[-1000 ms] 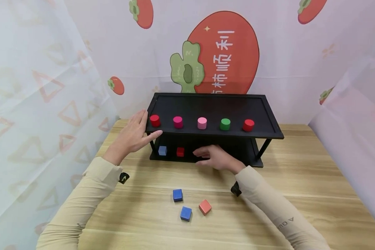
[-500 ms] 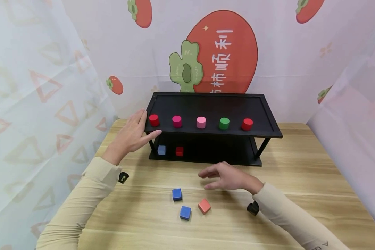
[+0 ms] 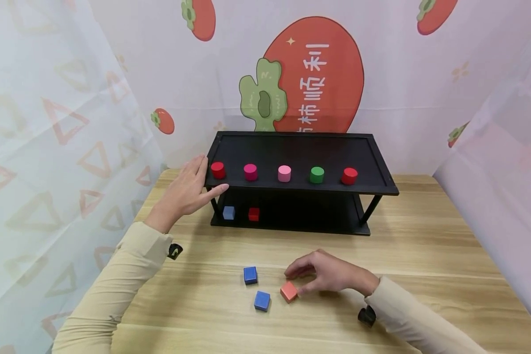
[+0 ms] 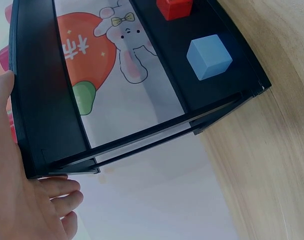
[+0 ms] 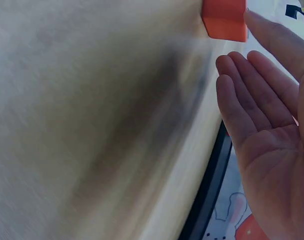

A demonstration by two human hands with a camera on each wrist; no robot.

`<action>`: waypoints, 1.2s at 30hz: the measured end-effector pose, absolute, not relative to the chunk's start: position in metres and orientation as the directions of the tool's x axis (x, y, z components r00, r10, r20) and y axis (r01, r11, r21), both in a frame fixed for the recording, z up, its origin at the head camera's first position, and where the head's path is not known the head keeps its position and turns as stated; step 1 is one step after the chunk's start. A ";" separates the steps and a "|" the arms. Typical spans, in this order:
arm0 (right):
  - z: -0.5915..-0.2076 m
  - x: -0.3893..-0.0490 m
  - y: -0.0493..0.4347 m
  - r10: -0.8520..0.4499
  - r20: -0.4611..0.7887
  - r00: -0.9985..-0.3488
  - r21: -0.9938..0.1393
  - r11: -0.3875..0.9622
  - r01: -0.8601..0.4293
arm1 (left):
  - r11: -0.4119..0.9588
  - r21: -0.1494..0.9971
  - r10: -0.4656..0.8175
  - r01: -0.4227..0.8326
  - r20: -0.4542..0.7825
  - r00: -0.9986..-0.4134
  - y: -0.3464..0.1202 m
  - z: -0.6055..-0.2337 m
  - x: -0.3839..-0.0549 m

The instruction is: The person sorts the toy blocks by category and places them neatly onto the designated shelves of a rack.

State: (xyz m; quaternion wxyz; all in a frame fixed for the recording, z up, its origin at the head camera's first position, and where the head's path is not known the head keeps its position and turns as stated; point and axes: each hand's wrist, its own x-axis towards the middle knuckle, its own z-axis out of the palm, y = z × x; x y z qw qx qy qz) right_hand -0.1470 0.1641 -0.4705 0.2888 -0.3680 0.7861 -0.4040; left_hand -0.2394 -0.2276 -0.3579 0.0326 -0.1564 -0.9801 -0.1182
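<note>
My left hand rests against the left end of the black two-tier shelf, thumb stretched along the front edge. In the left wrist view, its fingers lie around the shelf's corner. My right hand is low over the table at an orange-red cube, fingers behind the cube and thumb at its right corner. In the right wrist view, one fingertip appears at the edge of that cube; contact is hard to judge. Two blue cubes, one farther back and one nearer, lie to its left.
Along the shelf's top front stand a red cylinder, a magenta cylinder, a pink cylinder, a green cylinder and another red cylinder. A light blue cube and a red cube sit on the lower tier.
My right hand has come away from the lower tier, moving toward the front of the table down to the orange-red cube. The left hand has stayed on the shelf.
</note>
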 end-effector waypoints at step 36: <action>-0.464 -0.178 0.153 -0.711 -0.022 -0.703 -0.840 0.395 -0.372 | 0.924 0.216 0.302 0.317 0.100 -0.948 -0.228 -0.360 -0.243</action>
